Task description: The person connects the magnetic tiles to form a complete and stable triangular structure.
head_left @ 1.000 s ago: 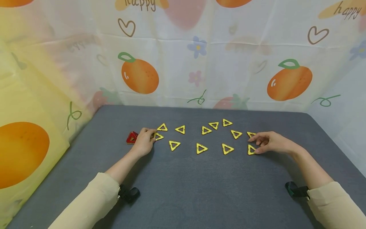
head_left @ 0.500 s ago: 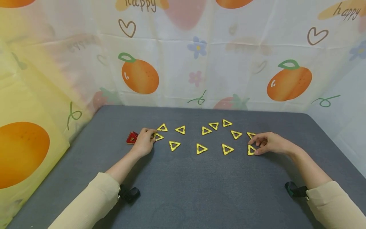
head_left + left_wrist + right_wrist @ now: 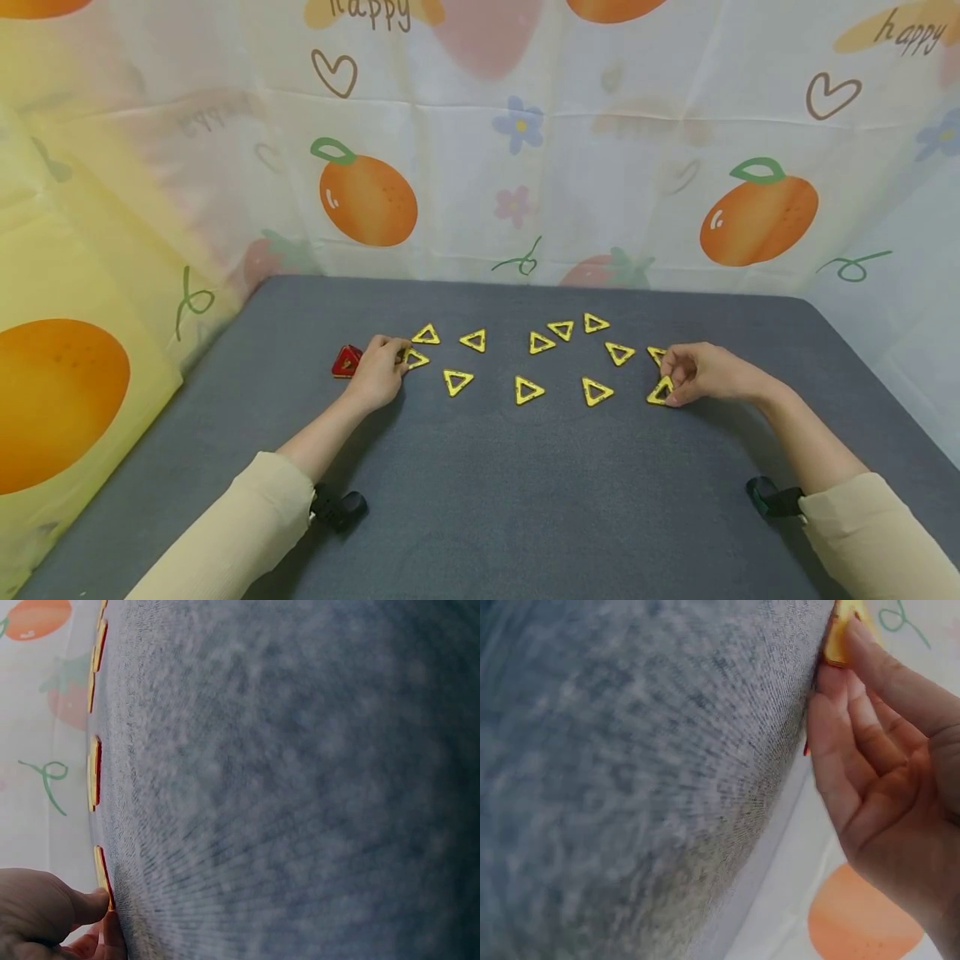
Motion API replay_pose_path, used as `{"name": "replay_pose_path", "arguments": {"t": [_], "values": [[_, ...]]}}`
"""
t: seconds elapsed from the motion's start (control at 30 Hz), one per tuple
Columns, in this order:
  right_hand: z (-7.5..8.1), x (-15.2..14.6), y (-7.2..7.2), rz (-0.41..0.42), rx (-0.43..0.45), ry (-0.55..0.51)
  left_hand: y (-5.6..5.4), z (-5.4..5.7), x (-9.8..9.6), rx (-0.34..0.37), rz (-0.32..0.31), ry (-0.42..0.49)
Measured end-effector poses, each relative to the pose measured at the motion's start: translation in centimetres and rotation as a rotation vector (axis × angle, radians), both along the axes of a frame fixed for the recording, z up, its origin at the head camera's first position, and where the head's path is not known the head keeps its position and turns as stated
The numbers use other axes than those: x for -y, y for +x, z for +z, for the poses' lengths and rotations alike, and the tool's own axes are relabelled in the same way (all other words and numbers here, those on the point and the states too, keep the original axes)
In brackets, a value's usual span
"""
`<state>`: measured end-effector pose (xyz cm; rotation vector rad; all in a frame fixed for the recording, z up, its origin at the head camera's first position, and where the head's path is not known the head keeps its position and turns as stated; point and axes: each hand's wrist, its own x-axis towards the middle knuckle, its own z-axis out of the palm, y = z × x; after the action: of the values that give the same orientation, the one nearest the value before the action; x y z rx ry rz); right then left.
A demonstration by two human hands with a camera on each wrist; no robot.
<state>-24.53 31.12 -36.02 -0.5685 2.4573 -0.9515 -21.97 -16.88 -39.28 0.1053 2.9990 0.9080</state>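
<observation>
At the left of the group, my left hand (image 3: 377, 375) pinches the edge of a yellow triangle tile (image 3: 417, 358) that lies on the table. The left wrist view shows the thumb on the yellow face of this tile (image 3: 103, 871) and fingers at its end. On the far right, my right hand (image 3: 708, 372) holds another yellow triangle tile (image 3: 660, 390) between thumb and fingers, tipped up from the table. Its yellow corner (image 3: 841, 641) shows under the thumb in the right wrist view. Behind those fingers lies a partly hidden yellow triangle tile (image 3: 656, 354).
A red triangle tile (image 3: 346, 362) lies left of my left hand, partly covered by it. Several yellow triangle tiles, such as one in the front row (image 3: 529, 390), lie flat between the hands. The grey table (image 3: 525, 500) ends at a printed curtain (image 3: 450, 225).
My right thumb and fingers have closed on the right-hand yellow triangle tile, which has gone from flat to tipped up. The left hand has stayed in place.
</observation>
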Motion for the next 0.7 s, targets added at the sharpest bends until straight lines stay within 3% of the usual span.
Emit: {"name": "replay_pose_path", "arguments": {"t": [0.3,0.7], "values": [[1.3,4.6,0.7,-0.058,-0.076,-0.054,-0.1,-0.1,0.2,-0.001,-0.007,-0.005],[1.6,13.6,2.7,0.07,-0.021,-0.206,0.0,0.2,0.0,0.004,-0.004,-0.012]]}}
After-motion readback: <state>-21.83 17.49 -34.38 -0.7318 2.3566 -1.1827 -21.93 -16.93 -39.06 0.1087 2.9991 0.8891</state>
